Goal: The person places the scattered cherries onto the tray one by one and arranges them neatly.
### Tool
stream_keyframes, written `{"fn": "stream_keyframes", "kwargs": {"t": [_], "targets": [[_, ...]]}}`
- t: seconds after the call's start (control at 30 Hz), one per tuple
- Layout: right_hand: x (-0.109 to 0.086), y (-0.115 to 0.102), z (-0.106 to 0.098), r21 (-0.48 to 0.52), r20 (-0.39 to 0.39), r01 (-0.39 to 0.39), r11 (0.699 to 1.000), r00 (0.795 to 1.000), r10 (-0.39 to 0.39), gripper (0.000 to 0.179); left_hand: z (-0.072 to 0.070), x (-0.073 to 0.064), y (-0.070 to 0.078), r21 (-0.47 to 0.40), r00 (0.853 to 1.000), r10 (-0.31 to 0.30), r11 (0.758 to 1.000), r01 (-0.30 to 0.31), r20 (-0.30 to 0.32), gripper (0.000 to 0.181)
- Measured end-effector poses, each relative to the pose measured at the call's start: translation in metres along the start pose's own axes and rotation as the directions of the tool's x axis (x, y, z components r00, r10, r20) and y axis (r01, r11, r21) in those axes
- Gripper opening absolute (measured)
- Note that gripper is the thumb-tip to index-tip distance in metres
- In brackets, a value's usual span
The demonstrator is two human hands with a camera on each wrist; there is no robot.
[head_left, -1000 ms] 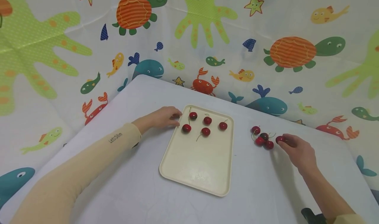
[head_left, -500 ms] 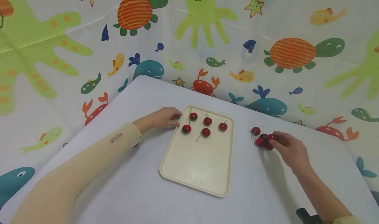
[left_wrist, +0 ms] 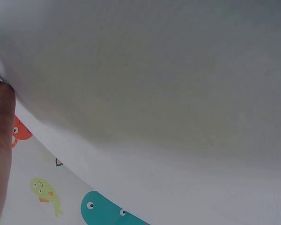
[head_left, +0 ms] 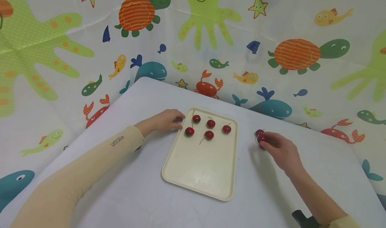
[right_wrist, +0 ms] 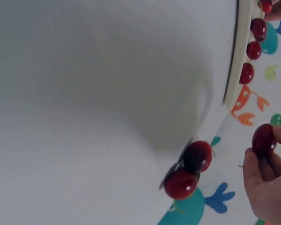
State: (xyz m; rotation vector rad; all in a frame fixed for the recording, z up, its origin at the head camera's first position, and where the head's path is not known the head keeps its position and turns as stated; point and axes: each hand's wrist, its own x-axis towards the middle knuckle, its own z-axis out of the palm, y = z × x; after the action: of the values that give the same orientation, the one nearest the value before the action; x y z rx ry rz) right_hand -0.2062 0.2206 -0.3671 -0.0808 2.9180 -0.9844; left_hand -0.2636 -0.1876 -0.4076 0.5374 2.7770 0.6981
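In the head view my right hand (head_left: 283,152) pinches a dark red cherry (head_left: 261,138) between thumb and fingertips, above the table right of the tray. The right wrist view shows this cherry (right_wrist: 263,139) held clear of two others, a darker cherry (right_wrist: 197,156) and a brighter cherry (right_wrist: 181,183), which lie side by side. The pinching hand partly covers that small pile in the head view. At the cream tray's (head_left: 199,167) left rim, the relaxed fingertips and thumb of my left hand (head_left: 166,120) touch the edge. Several stemmed cherries, one a cherry (head_left: 209,135), sit on the tray's far half.
A white cloth (head_left: 132,191) covers the table. Behind it hangs a curtain (head_left: 187,13) printed with sea animals. A dark strap piece (head_left: 301,218) shows by the right wrist.
My right hand has moved left with the pinched cherry, from the right side of the pile to over it. The left hand and tray have stayed in place.
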Motion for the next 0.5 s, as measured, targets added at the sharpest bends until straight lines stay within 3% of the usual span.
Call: {"fn": "stream_keyframes", "kwargs": {"t": [0.5], "targets": [[-0.002,-0.022,0.027,-0.007,0.034,0.09,0.996,0.995,-0.089,0.045,-0.001,-0.003,0.001,-0.005,1.0,-0.007,1.0,0.007,0.003,0.054]]}}
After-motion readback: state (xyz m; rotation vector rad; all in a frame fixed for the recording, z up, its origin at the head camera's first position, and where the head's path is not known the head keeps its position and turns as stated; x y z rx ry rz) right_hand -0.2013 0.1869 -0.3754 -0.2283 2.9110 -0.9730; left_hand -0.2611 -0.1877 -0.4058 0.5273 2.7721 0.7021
